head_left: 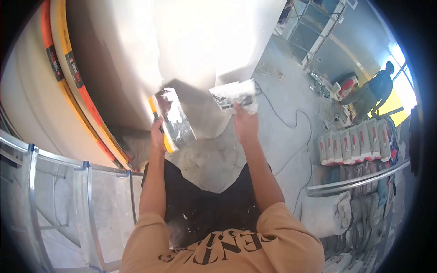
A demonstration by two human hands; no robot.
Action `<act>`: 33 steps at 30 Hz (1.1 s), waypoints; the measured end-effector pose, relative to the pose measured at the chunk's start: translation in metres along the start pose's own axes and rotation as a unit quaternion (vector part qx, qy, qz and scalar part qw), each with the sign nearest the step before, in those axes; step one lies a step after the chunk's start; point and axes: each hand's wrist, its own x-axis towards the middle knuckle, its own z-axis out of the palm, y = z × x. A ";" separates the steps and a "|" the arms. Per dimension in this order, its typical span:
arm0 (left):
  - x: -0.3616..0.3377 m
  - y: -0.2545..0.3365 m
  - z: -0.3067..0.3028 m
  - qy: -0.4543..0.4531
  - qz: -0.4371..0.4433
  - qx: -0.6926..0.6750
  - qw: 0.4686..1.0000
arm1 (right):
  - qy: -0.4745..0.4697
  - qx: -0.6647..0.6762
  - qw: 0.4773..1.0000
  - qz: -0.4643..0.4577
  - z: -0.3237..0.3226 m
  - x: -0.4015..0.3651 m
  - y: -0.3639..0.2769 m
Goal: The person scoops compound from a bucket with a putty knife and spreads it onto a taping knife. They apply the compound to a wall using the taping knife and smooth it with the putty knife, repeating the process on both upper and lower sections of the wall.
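My left hand (157, 134) is wrapped round the yellow-and-black back edge of a wide plastering knife (178, 116). White compound is smeared over its dark metal blade. In my right hand (246, 123) is a second broad plastering blade (223, 98), also coated with white compound and slightly blurred; its handle is hidden by my fingers. Both blades are held apart, out in front of me, close to the pale wall surface (191, 41), which is brightly lit at the top.
On my left stand curved boards with yellow-and-red edges (86, 98) and a metal ladder (88, 204). To the right, stacked bags (353, 143) stand near a bent-over person (380, 88). A cable (291, 125) crosses the floor; a metal frame (318, 38) rises at the back.
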 end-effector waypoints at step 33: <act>-0.055 -0.011 0.083 0.042 0.169 0.192 0.966 | 0.008 0.316 0.930 0.189 -0.051 -0.081 0.038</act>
